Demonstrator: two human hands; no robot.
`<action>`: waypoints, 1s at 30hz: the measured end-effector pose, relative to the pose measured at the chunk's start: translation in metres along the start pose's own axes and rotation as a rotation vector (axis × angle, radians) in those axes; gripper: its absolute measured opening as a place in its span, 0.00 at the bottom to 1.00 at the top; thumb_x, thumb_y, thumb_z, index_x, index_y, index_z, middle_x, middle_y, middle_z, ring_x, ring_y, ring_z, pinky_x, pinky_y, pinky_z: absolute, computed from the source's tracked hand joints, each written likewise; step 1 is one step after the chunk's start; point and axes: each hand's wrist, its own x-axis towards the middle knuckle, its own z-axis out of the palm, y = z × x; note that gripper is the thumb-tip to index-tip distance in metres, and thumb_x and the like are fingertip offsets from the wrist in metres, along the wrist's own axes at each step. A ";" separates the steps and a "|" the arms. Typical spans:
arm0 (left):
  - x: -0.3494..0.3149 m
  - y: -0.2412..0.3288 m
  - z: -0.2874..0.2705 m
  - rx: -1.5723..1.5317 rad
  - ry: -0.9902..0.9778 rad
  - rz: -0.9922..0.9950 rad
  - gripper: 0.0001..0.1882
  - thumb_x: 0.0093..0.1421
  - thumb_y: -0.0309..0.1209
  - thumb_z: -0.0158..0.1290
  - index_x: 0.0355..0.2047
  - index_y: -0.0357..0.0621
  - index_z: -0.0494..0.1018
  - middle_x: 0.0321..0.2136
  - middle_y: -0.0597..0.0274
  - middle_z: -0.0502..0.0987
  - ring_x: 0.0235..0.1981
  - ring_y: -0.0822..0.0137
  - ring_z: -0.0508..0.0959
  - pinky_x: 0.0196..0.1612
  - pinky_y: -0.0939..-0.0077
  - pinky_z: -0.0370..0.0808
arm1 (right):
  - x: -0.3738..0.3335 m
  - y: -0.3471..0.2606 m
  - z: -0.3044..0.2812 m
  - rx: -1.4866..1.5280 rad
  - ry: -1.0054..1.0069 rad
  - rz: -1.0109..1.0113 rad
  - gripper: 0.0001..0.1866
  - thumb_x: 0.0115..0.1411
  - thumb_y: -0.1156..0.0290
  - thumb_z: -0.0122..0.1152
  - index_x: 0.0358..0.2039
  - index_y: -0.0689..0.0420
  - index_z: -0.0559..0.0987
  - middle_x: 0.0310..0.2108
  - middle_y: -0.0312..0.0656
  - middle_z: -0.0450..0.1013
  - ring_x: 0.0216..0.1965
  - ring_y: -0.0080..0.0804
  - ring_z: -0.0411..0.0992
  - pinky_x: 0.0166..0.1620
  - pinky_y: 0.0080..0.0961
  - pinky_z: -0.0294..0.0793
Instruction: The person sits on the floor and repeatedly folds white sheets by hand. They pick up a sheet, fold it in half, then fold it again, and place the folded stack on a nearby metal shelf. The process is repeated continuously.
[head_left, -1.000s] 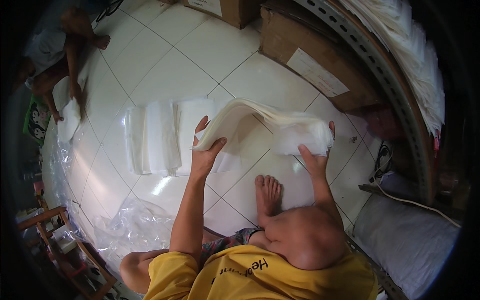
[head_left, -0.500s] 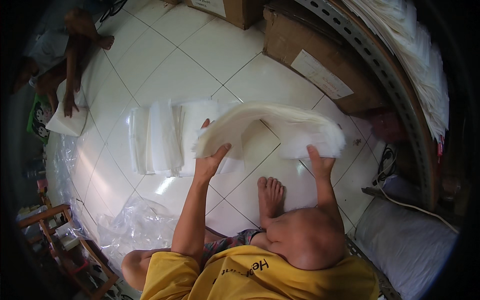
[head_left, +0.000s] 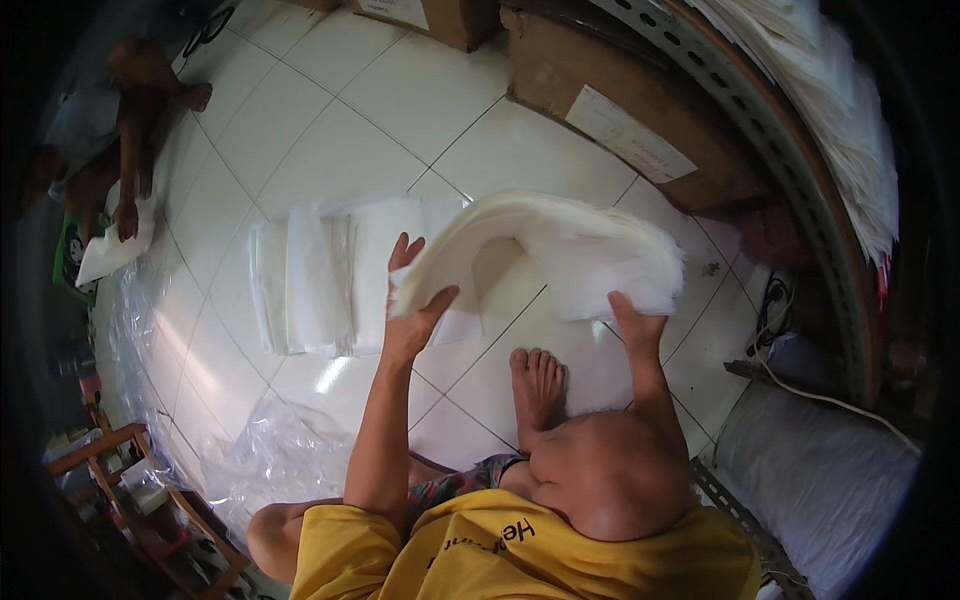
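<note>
A thick stack of thin whitish sheets (head_left: 570, 225), perhaps plastic bags, arches between my two hands above the tiled floor. My left hand (head_left: 412, 315) grips its left end, the thumb on the inner face and the fingers partly behind it, some of them raised. At the right end my right hand (head_left: 640, 325) holds the sheets with its thumb on top; the other fingers are hidden underneath. Left of my left hand, more piles of the same sheets (head_left: 318, 275) lie overlapping on the floor. My bare foot (head_left: 538, 385) rests below the arch.
Crumpled clear plastic film (head_left: 275, 450) lies at lower left, near a wooden frame (head_left: 150, 500). Cardboard boxes (head_left: 640, 100) and a metal shelf (head_left: 760, 115) bound the far right. A pale sack (head_left: 810, 490) sits at lower right. Another person's hand (head_left: 126, 218) touches white material at far left.
The fingers of my left hand have lifted and spread more behind the stack. The arch stays nearly the same. At far left, the other person's white material has tilted and shifted.
</note>
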 end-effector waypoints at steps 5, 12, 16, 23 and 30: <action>0.010 -0.026 0.007 0.011 -0.092 0.001 0.38 0.58 0.28 0.59 0.66 0.40 0.55 0.59 0.47 0.68 0.57 0.54 0.71 0.57 0.64 0.69 | 0.013 0.022 0.011 -0.172 0.077 0.015 0.24 0.55 0.78 0.64 0.52 0.68 0.71 0.48 0.47 0.73 0.49 0.36 0.72 0.55 0.31 0.69; 0.010 0.014 0.016 -0.013 0.153 -0.094 0.19 0.57 0.30 0.62 0.46 0.33 0.73 0.43 0.53 0.78 0.43 0.60 0.76 0.47 0.64 0.72 | 0.013 -0.006 0.010 -0.109 0.193 -0.015 0.24 0.55 0.78 0.64 0.53 0.68 0.70 0.48 0.47 0.73 0.49 0.36 0.72 0.55 0.31 0.69; -0.005 -0.004 0.017 0.054 -0.018 0.038 0.38 0.54 0.33 0.65 0.61 0.34 0.61 0.58 0.46 0.68 0.60 0.54 0.68 0.61 0.62 0.65 | 0.000 -0.001 0.000 -0.051 -0.019 -0.050 0.24 0.55 0.78 0.64 0.52 0.68 0.71 0.47 0.47 0.72 0.50 0.34 0.71 0.55 0.30 0.69; 0.003 -0.034 0.023 0.060 -0.105 0.121 0.32 0.57 0.29 0.60 0.60 0.35 0.64 0.57 0.47 0.70 0.59 0.57 0.69 0.62 0.68 0.64 | 0.017 0.024 0.019 -0.224 0.169 -0.023 0.24 0.55 0.78 0.64 0.52 0.68 0.71 0.46 0.46 0.73 0.48 0.34 0.73 0.53 0.30 0.71; 0.017 0.019 -0.009 0.026 -0.052 -0.047 0.13 0.62 0.29 0.55 0.44 0.34 0.76 0.39 0.57 0.79 0.36 0.64 0.77 0.44 0.70 0.74 | 0.014 -0.001 -0.003 -0.129 0.125 -0.022 0.20 0.54 0.79 0.64 0.48 0.68 0.74 0.46 0.48 0.75 0.47 0.38 0.74 0.54 0.33 0.70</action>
